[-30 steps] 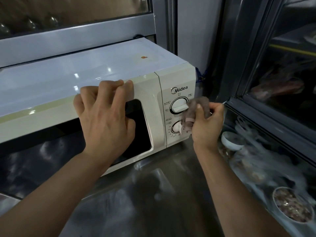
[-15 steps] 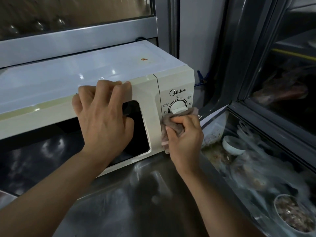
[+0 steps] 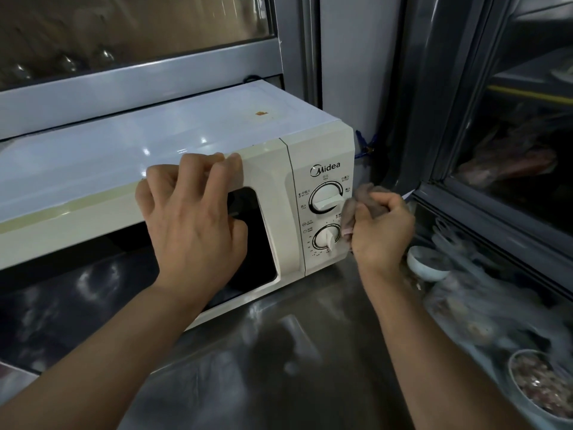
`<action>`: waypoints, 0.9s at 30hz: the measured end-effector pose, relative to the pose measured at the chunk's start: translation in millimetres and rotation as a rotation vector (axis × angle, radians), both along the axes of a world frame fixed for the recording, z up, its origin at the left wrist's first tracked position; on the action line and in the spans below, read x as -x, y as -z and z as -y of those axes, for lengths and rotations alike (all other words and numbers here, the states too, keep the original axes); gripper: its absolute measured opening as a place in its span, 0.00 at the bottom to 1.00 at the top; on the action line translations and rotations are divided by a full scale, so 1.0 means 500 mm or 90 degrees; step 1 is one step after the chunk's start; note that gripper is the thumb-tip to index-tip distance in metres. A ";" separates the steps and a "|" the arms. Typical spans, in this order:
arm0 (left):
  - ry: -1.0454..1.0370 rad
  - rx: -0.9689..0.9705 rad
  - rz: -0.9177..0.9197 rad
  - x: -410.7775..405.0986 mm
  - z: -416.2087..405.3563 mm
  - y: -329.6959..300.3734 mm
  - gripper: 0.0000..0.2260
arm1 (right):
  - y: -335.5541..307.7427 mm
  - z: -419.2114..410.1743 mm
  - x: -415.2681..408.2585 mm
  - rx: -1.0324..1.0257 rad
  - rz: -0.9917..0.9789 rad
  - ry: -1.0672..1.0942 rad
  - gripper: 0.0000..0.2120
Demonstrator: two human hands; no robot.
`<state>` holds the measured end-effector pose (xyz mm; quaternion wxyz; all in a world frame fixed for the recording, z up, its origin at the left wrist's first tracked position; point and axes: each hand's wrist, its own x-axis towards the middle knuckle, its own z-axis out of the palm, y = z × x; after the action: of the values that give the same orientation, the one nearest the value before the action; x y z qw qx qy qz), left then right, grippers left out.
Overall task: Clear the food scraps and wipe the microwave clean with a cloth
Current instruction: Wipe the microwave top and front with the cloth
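Observation:
A cream Midea microwave stands on a steel counter, door closed. Its control panel has two white dials, one above the other. A small orange speck sits on its top. My left hand lies on the door's front with its fingers hooked over the upper edge. My right hand grips a bunched grey-brown cloth and holds it against the panel's right edge, between the two dials.
The steel counter runs in front of the microwave. To the right, a glass-fronted case holds a small white bowl, plastic-wrapped food and a bowl of minced meat. A window frame runs behind the microwave.
My right hand with the cloth moved from the panel's lower left, over the lower dial, up and right to the panel's right edge. The left hand stayed on the door.

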<state>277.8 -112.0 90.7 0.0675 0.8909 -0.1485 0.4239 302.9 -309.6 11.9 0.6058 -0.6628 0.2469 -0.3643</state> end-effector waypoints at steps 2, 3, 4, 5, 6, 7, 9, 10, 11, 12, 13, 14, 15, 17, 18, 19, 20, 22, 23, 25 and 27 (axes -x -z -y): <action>-0.002 0.000 -0.002 -0.002 0.001 0.000 0.26 | -0.005 -0.026 0.025 0.029 0.064 0.013 0.10; -0.003 -0.001 -0.003 -0.002 0.001 0.000 0.26 | -0.005 -0.048 0.042 0.010 0.095 -0.019 0.10; -0.003 -0.001 -0.004 -0.002 0.001 0.001 0.26 | 0.000 -0.070 0.056 0.013 0.115 -0.050 0.09; -0.004 -0.001 -0.004 -0.002 0.001 0.001 0.26 | 0.002 -0.091 0.068 0.042 0.137 -0.073 0.08; -0.004 -0.001 -0.005 -0.002 0.000 0.001 0.26 | 0.006 -0.103 0.072 0.103 0.143 -0.081 0.08; -0.004 0.001 -0.005 -0.002 0.000 0.000 0.26 | 0.011 -0.106 0.068 0.146 0.147 -0.089 0.08; -0.001 0.000 -0.006 -0.002 0.001 -0.002 0.25 | 0.017 -0.086 0.051 0.147 0.134 -0.084 0.09; -0.001 -0.003 -0.007 -0.001 0.001 -0.002 0.25 | 0.017 -0.070 0.046 0.117 0.128 -0.081 0.09; -0.002 -0.004 -0.006 0.000 0.001 -0.003 0.26 | 0.016 -0.051 0.043 0.078 0.117 -0.078 0.09; -0.004 -0.003 -0.005 0.001 0.002 -0.003 0.26 | 0.014 -0.033 0.041 0.050 0.099 -0.078 0.09; -0.007 -0.003 -0.005 0.002 0.002 -0.003 0.26 | 0.009 -0.017 0.040 0.033 0.081 -0.091 0.09; -0.010 -0.001 -0.006 0.003 0.003 -0.003 0.26 | -0.003 -0.005 0.039 0.020 0.072 -0.116 0.09; -0.011 0.002 -0.007 0.003 0.004 -0.003 0.26 | -0.019 0.005 0.036 0.014 0.074 -0.142 0.10; -0.011 0.012 -0.006 0.001 0.005 -0.004 0.25 | -0.056 0.025 0.023 0.039 0.098 -0.160 0.12; -0.009 0.014 -0.005 0.001 0.005 -0.002 0.25 | -0.078 0.031 0.018 0.056 0.113 -0.164 0.12; -0.009 0.016 -0.001 0.000 0.005 -0.001 0.25 | -0.098 0.036 0.014 0.073 0.139 -0.168 0.11; -0.009 0.017 0.006 -0.001 0.005 0.001 0.25 | -0.115 0.040 0.009 0.090 0.169 -0.170 0.11; -0.009 0.018 0.018 -0.006 0.006 0.004 0.25 | -0.132 0.043 -0.001 0.124 0.206 -0.178 0.11; -0.010 0.017 0.022 -0.008 0.007 0.006 0.24 | -0.131 0.040 -0.006 0.132 0.207 -0.184 0.11; -0.012 0.017 0.034 -0.013 0.006 0.009 0.24 | -0.107 0.030 -0.008 0.125 0.202 -0.202 0.12; -0.011 0.018 0.044 -0.016 0.005 0.011 0.23 | -0.057 0.026 -0.006 0.085 0.189 -0.207 0.13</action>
<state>285.9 -114.6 85.1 0.0714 0.8759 -0.1366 0.4572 306.0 -322.7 40.5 0.6412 -0.6713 0.0204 -0.3712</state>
